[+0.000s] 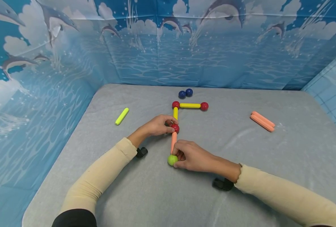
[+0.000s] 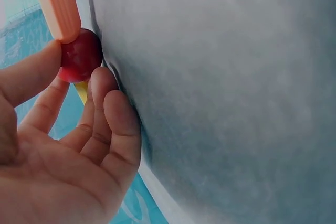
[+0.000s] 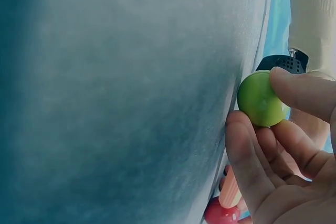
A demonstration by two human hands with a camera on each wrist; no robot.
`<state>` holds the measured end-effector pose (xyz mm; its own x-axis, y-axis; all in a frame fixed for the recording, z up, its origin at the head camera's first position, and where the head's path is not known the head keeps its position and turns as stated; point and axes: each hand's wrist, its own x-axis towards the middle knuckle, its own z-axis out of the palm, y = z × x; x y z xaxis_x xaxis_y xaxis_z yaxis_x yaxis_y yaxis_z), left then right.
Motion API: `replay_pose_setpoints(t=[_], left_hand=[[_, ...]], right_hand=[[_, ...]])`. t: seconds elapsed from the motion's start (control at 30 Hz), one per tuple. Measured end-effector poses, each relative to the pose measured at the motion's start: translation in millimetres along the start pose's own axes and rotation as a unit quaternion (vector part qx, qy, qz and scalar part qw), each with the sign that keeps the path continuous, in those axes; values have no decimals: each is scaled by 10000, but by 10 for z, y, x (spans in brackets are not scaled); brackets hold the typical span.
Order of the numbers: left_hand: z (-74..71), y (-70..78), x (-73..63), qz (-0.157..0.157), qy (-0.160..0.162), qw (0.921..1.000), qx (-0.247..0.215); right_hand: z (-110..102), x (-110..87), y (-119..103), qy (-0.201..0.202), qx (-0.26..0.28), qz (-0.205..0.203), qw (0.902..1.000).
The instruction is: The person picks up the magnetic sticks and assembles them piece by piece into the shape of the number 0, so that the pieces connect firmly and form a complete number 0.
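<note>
My left hand [image 1: 158, 125] pinches a red ball [image 2: 84, 56] between thumb and fingers, midway along a joined figure of sticks and balls on the cloth. From that ball an orange stick [image 1: 173, 142] runs toward me to a green ball [image 3: 261, 98]. Thumb and fingers of my right hand [image 1: 194, 156] grip this green ball at the near end. On the far side of the held red ball, a yellow stick [image 1: 175, 113] leads to another red ball [image 1: 175, 104]. There a second yellow stick [image 1: 190, 105] turns right and ends in a third red ball [image 1: 204, 106].
Two dark blue balls [image 1: 185, 93] lie behind the figure. To the left is a loose yellow-green stick [image 1: 122, 116]; to the right, loose orange sticks [image 1: 262, 121] lie side by side. Grey cloth [image 1: 145, 195] covers the table, and a dolphin-print curtain [image 1: 156, 56] hangs behind it.
</note>
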<state>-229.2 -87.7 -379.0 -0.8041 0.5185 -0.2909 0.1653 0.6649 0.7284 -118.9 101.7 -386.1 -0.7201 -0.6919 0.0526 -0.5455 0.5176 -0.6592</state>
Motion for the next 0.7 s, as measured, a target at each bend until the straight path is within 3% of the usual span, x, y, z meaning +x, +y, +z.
replay_pose_setpoints(t=[0.2, 0.47, 0.7], left_hand=[[4, 3, -7, 61, 18, 10000, -36], [6, -10, -27, -106, 87, 9994, -303], [12, -31, -218, -28, 423, 9989, -180]], right_hand=[[13, 10, 15, 41, -102, -136, 9998], [6, 8, 6, -9, -59, -54, 10000], [-102, -56, 59, -310, 56, 251, 9992]])
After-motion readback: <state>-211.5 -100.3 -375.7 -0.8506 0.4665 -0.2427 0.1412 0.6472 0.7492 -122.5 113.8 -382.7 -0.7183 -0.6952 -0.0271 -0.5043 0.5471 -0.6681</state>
